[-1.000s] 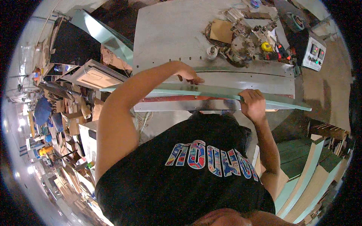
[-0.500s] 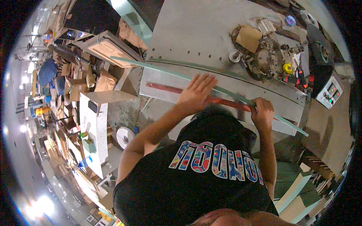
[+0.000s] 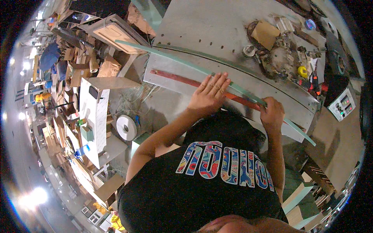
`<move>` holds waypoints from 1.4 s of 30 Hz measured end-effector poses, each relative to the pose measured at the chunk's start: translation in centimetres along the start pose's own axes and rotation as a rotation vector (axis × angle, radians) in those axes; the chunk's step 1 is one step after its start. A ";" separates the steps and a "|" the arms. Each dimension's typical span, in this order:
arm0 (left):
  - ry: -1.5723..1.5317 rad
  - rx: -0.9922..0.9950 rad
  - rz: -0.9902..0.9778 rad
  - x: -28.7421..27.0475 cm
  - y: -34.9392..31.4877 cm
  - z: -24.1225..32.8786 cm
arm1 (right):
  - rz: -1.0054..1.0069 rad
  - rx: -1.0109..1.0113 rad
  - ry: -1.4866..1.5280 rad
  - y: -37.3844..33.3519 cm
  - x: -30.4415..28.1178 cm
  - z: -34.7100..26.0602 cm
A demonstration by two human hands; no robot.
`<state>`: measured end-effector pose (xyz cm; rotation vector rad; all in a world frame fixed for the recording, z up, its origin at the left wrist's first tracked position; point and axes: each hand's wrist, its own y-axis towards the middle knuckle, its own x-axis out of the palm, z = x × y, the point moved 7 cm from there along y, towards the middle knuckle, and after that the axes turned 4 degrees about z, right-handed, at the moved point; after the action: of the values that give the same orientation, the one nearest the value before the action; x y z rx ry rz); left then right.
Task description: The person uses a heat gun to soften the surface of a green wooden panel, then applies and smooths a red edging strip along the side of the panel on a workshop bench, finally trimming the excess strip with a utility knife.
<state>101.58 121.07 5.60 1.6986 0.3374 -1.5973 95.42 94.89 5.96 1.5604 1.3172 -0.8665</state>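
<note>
A long, thin pale-green strip (image 3: 171, 58) lies slantwise over a grey metal table (image 3: 186, 23), both its ends reaching past the table's edges. My left hand (image 3: 211, 93) rests on the strip near its middle, palm down with fingers stretched out. Farther right, my right hand (image 3: 272, 112) is closed round the strip, thumb side toward the left hand. A red bar (image 3: 175, 78) runs along the table's near section, on my side of the strip, and passes partly under my hands.
Right of the table's back lie a dusty round machine part (image 3: 279, 58), a yellow tape measure (image 3: 302, 71) and red-handled tools (image 3: 315, 88). A control box (image 3: 342, 104) stands at the far right. Leftward are wooden panels (image 3: 116, 35), a white cabinet (image 3: 94, 116) and a white roll (image 3: 126, 127).
The view has shifted, so the table's left side sits higher in it. My left hand's fingers have spread a little on the strip; my right hand keeps its grip.
</note>
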 end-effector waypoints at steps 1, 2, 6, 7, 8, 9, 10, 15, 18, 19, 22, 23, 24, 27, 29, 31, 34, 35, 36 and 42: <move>-0.023 -0.042 -0.009 -0.2 -0.4 -0.9 | -0.015 0.013 -0.016 0.0 0.1 -0.1; -0.047 -0.084 -0.018 -0.5 -0.7 -1.7 | -0.001 -0.002 -0.021 -0.2 0.2 0.0; -0.040 -0.195 -0.019 -1.2 -2.1 -5.7 | 0.024 -0.029 -0.033 -0.2 0.2 -0.1; -0.002 -0.189 -0.027 -1.2 -2.6 -6.9 | 0.024 -0.021 -0.035 -0.2 0.0 -0.3; 0.016 -0.218 -0.044 -1.2 -2.9 -8.3 | 0.021 -0.020 -0.051 -0.3 0.2 -0.2; 0.033 -0.247 -0.061 -1.3 -3.2 -9.7 | 0.017 -0.018 -0.069 -0.4 0.4 0.1; 0.052 -0.280 -0.078 -1.4 -3.7 -11.2 | 0.012 -0.020 -0.084 -0.5 0.6 0.3; 0.145 -0.367 -0.005 -2.8 -5.9 -19.1 | -0.086 0.008 -0.074 -0.8 1.4 1.4; 0.212 -0.383 0.028 -3.6 -6.3 -22.8 | 0.018 -0.076 -0.045 -0.2 1.0 1.1; 0.202 -0.369 0.064 -4.1 -6.3 -23.4 | 0.065 -0.114 -0.052 0.1 0.5 0.9; 0.290 -0.334 0.053 -4.3 -6.8 -25.4 | -0.010 -0.053 -0.044 1.6 0.4 0.8; 0.272 -0.345 0.067 -4.3 -7.0 -25.8 | -0.003 -0.051 -0.035 1.9 0.4 1.2; 0.261 -0.353 0.074 -4.5 -7.3 -26.3 | 0.003 -0.047 -0.017 1.9 0.7 1.5; 0.325 -0.354 0.099 -4.4 -7.9 -28.7 | 0.000 -0.034 -0.025 2.2 0.8 1.3; 0.336 -0.332 0.128 -4.5 -9.2 -31.1 | -0.001 -0.082 -0.038 1.9 0.9 1.0; 0.351 -0.345 0.100 -5.1 -9.7 -32.9 | 0.016 -0.176 -0.054 2.2 1.0 0.2; 0.289 -0.329 0.110 -5.1 -9.9 -33.4 | -0.054 -0.327 -0.157 2.4 0.4 -3.3; 0.303 -0.339 0.099 -5.0 -9.9 -33.3 | -0.077 -0.356 -0.153 2.8 0.8 -4.3; 0.298 -0.334 0.086 -4.9 -9.5 -32.8 | -0.099 -0.376 -0.151 3.2 1.3 -5.1; 0.201 -0.234 0.037 -2.9 -7.1 -26.7 | -0.044 -0.471 -0.100 6.1 6.2 -9.4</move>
<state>115.97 144.81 3.75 1.6742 0.5675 -1.3077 102.23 105.69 4.84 1.1105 1.3671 -0.5953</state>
